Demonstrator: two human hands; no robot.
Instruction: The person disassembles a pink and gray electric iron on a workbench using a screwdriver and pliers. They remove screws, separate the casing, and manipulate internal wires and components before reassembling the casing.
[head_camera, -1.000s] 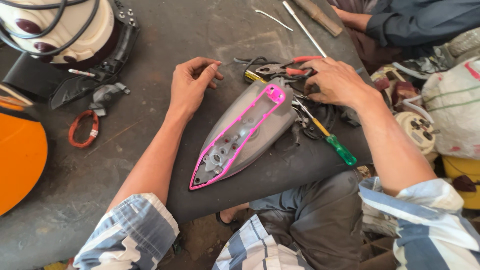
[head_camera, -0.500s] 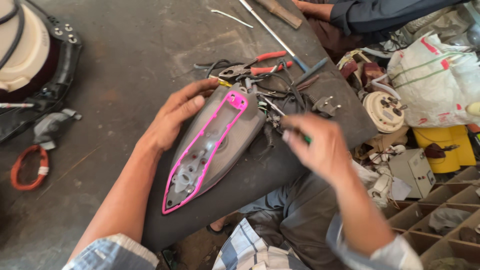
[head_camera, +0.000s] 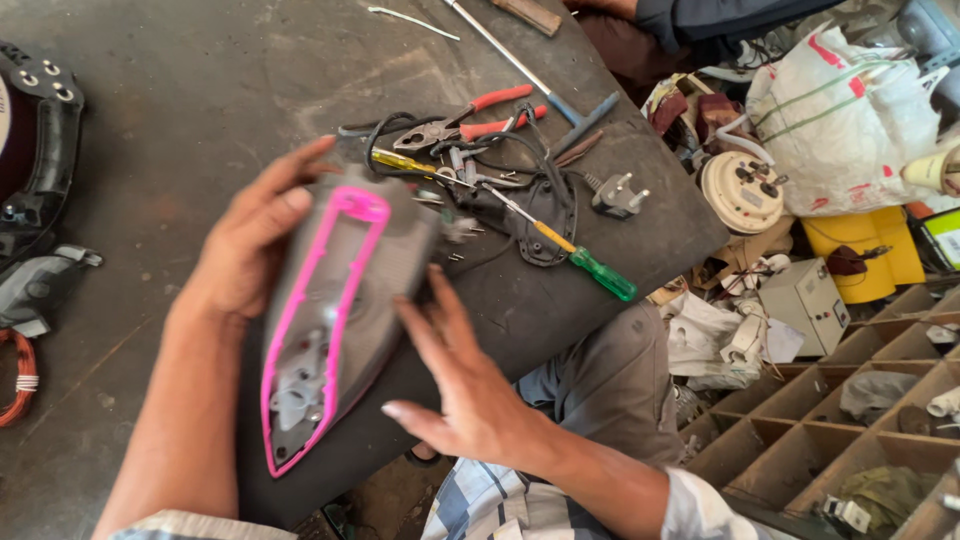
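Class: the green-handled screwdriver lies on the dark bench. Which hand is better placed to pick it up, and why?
Probably the right hand: it is open and nearer the screwdriver, which lies to its side. The left hand grips the iron shell.

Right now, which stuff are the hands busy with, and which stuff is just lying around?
Busy with:
- grey iron shell with pink trim, left hand holding it, right hand touching its side

Just lying around:
- red-handled pliers
- green-handled screwdriver
- plug
- white sack
- yellow can
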